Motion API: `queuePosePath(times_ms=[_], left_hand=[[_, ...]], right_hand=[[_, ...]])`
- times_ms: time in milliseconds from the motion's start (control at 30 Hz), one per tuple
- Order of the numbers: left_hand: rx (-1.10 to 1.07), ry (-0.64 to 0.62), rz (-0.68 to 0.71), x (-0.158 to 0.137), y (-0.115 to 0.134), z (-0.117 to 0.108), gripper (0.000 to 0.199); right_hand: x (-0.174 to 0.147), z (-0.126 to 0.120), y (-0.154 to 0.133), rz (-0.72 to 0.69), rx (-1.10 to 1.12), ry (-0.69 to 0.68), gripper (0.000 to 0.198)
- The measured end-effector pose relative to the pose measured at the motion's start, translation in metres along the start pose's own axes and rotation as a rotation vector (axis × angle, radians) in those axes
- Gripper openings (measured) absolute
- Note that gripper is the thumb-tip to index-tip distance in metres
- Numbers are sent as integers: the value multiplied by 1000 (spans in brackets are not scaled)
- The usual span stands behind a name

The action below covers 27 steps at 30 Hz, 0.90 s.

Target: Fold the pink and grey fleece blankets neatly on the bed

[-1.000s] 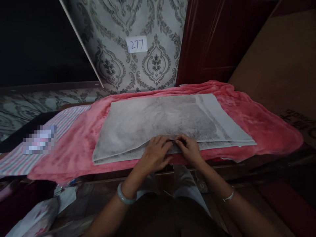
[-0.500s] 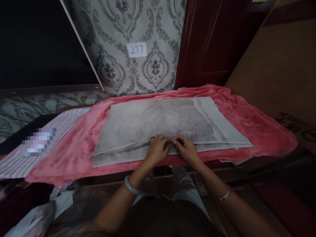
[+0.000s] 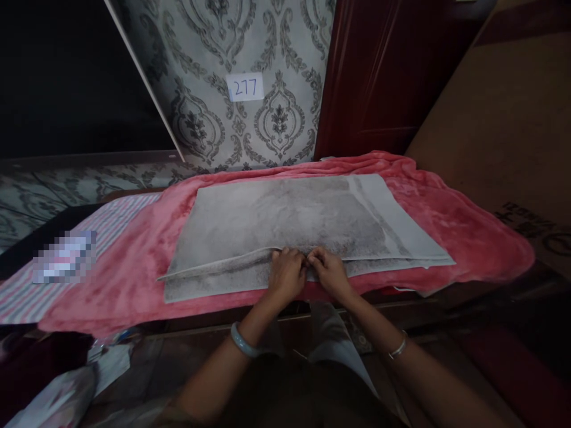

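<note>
A large, flat grey-white sheet (image 3: 276,220), perhaps cloth, lies with dark smudged patches on its surface. Along its near side an upper layer lifts in a ridge above a lower layer. My left hand (image 3: 288,274) is closed at the middle of that raised edge, its fingers bent over it. Right beside it, my right hand (image 3: 329,272) pinches the same edge with thumb and fingers. The fingertips of both hands nearly meet, and what is between them is partly hidden. Beneath the sheet spreads a pink plush blanket (image 3: 120,267).
A striped cloth (image 3: 116,214) with a blurred-out item (image 3: 65,258) on it lies at the left. Behind stand a dark screen (image 3: 80,77), patterned wall (image 3: 196,125) with a "277" card (image 3: 245,87), and a red door (image 3: 370,77). A big cardboard box (image 3: 504,131) leans at right.
My right hand has come slightly left, closer to my left hand. Both stay on the sheet's edge, and the sheet lies almost the same; the view has shifted a little.
</note>
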<state>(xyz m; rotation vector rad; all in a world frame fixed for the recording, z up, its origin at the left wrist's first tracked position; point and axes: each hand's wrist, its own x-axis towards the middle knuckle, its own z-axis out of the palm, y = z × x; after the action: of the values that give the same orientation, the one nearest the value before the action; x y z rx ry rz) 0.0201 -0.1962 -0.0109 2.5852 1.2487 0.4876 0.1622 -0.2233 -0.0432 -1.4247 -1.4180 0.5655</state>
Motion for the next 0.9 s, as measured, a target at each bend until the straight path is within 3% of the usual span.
queuePosePath(times_ms=[133,300,400,500,633,733,833,900], left_hand=[[48,-26,34,-2,1,1,15],[20,-16,45,0,-1,2,16],[-48,-11,43,2,-5,2,13],[-111,-7,51,0,-9,0,13],[-101,19,162,-18,-12,-3,23],[-78,50,254,-38,-15,-4,22],[-94,105,345,-55,-23,-11,24],[-73,219,335,-63,-32,-21,26]], right_hand=[[2,1,4,-17,-18,-3,21],[-1,-13,-5,126,241,-155,38],[-18,-27,-15,266,376,-325,46],[-45,-43,-17,356,374,-550,52],[-78,-72,-7,177,124,-660,54],[-86,-92,-2,88,-89,-568,51],[-77,-100,-5,-68,-241,-276,37],[-64,-96,-9,-233,-296,-102,23]])
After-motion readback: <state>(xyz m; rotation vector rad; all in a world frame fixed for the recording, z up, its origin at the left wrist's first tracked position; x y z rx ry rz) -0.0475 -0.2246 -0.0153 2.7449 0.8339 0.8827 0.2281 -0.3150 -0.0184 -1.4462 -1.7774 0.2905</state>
